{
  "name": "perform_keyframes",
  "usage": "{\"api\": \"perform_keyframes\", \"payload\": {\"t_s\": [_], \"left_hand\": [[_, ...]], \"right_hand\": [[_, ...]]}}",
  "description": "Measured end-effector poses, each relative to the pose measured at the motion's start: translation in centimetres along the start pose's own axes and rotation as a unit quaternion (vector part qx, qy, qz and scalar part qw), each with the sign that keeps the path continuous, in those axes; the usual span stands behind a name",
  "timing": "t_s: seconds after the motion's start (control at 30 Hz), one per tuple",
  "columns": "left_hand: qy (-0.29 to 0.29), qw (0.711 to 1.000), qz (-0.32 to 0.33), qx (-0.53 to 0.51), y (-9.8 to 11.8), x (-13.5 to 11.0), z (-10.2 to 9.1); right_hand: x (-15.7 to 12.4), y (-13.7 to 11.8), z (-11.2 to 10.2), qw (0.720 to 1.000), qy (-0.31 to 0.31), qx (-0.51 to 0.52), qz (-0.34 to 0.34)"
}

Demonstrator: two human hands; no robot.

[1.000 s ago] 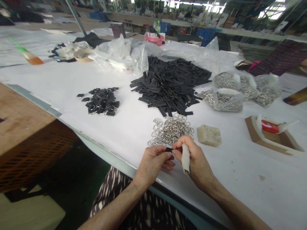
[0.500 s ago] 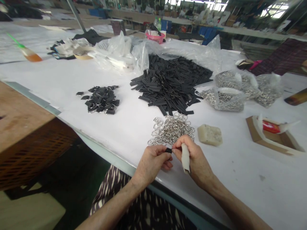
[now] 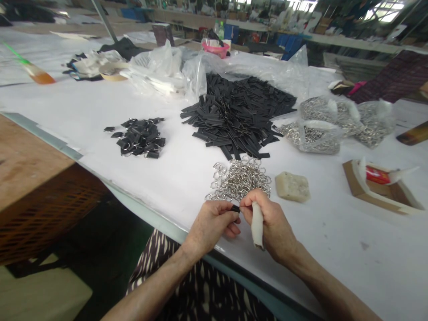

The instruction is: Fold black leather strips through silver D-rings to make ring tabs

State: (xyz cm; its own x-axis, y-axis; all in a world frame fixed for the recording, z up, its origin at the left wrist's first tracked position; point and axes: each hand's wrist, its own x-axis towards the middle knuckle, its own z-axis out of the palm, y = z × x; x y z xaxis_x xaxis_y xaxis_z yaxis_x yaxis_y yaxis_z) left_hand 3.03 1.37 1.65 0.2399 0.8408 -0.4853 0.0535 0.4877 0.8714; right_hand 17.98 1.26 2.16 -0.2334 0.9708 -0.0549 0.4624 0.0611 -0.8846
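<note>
Between thumb and forefinger, my left hand (image 3: 212,225) pinches a short black strip (image 3: 235,208), folded as far as I can tell. My right hand (image 3: 269,218) is closed around a tool with a pale wrapped handle (image 3: 257,225). Its fingertips meet the end of the strip, and the tool's working end is hidden. Just beyond both hands lies a heap of silver metal rings (image 3: 245,178). Behind that spreads a large pile of flat black strips (image 3: 237,113). Off to the left sits a smaller pile of black strips looped on rings (image 3: 142,137).
A yellowish wax-like block (image 3: 292,186) lies right of the rings. Farther right are clear bags of rings (image 3: 319,136) and an open cardboard box (image 3: 381,189). Crumpled plastic sheeting (image 3: 167,69) lies behind. The white table's edge (image 3: 150,218) runs diagonally before my lap.
The wrapped handle in my right hand tilts slightly differently, its lower end a little lower. Both hands stay together at the black strip, and the view has shifted slightly.
</note>
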Motion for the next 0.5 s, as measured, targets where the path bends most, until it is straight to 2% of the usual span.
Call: {"api": "perform_keyframes", "payload": {"t_s": [0.2, 0.3, 0.5], "left_hand": [[-0.01, 0.999, 0.0, -0.041, -0.2, -0.1, -0.2], [-0.01, 0.997, 0.0, -0.077, -0.4, 0.0, -0.4], [-0.013, 0.991, -0.009, -0.136, -0.5, 0.5, -0.6]], "right_hand": [[0.3, -0.1, -0.4, 0.999, 0.014, 0.033, -0.011], [0.5, -0.4, -2.2, 0.999, 0.027, 0.037, -0.017], [0.8, 0.0, -6.6, 0.998, 0.045, -0.044, 0.003]]}}
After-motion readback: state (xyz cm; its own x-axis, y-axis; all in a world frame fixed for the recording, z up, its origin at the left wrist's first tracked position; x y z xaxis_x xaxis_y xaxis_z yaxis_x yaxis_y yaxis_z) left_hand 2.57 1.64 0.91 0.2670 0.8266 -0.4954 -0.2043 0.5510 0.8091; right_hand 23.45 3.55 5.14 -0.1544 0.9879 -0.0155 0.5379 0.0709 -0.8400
